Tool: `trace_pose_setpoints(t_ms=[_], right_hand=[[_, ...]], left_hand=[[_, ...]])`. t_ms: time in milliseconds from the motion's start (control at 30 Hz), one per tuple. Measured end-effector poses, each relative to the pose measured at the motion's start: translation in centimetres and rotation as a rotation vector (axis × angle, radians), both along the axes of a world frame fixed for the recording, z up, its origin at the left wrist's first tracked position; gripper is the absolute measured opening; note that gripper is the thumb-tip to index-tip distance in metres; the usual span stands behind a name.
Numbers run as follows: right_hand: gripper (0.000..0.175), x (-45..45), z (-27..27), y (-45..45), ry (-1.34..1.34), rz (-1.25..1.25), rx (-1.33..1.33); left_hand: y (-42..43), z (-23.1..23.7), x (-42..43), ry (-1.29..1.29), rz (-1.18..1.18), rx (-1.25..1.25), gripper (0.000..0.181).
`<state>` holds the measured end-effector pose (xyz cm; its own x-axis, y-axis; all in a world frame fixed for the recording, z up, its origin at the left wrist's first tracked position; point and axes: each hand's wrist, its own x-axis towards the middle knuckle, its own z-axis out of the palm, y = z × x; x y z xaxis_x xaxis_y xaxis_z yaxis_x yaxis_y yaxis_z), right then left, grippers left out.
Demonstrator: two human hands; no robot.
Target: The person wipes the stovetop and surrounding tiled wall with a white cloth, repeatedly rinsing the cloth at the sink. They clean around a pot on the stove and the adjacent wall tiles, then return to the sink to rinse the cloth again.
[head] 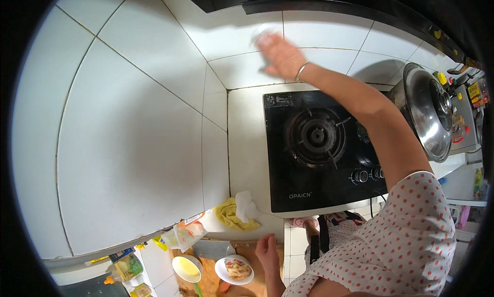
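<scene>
My right hand [283, 57], with a bangle at the wrist, reaches over the black gas stove [324, 192] to the white tiled wall [320, 30]. It is blurred, with a thin whitish cloth or paper under its fingers; the exact material cannot be told. My left hand [268, 247] is low beside the wooden board, its fingers curled and nothing seen in them. A yellow-green cloth [227, 216] and a crumpled white paper or cloth [245, 206] lie together on the counter at the stove's left.
A large lidded steel pot [428, 111] stands at the stove's right. A black range hood [320, 5] overhangs the wall. A cleaver blade [214, 249], a bowl of yellow liquid [187, 269] and a bowl of food [234, 270] are on the wooden board [251, 247].
</scene>
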<state>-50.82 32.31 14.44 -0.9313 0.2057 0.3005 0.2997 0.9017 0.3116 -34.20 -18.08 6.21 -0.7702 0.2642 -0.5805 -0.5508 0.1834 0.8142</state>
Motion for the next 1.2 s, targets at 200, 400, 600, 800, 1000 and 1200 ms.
trace_pose_setpoints(t_ms=[200, 400, 600, 800, 1000, 1200], right_hand=[[0.069, 4.4, -0.5, -0.4, -0.319, -0.199, -0.027], [0.062, 5.3, 1.3, 4.2, 0.429, -0.195, 0.216], [0.041, 14.3, -9.2, 8.5, -0.396, -0.101, -0.025], [0.027, 15.7, -11.1, 8.6, -0.058, -0.570, -0.634], [0.019, 13.6, -8.9, 6.6, 0.478, -0.880, -0.584], [0.028, 15.0, -13.9, 10.3, -0.209, -0.636, -0.492]], left_hand=[[-0.5, 0.2, 0.7, 0.039, -0.037, -0.014, 0.010], [0.4, 0.2, 0.5, -0.037, -0.020, 0.014, 0.011], [2.9, 1.1, -0.7, -0.038, -0.091, 0.062, 0.011], [2.1, 0.5, -0.7, -0.048, -0.108, 0.045, 0.011], [1.7, 0.4, -0.5, -0.063, -0.048, -0.005, 0.010], [2.3, -0.2, -0.9, -0.064, -0.080, 0.001, 0.011]])
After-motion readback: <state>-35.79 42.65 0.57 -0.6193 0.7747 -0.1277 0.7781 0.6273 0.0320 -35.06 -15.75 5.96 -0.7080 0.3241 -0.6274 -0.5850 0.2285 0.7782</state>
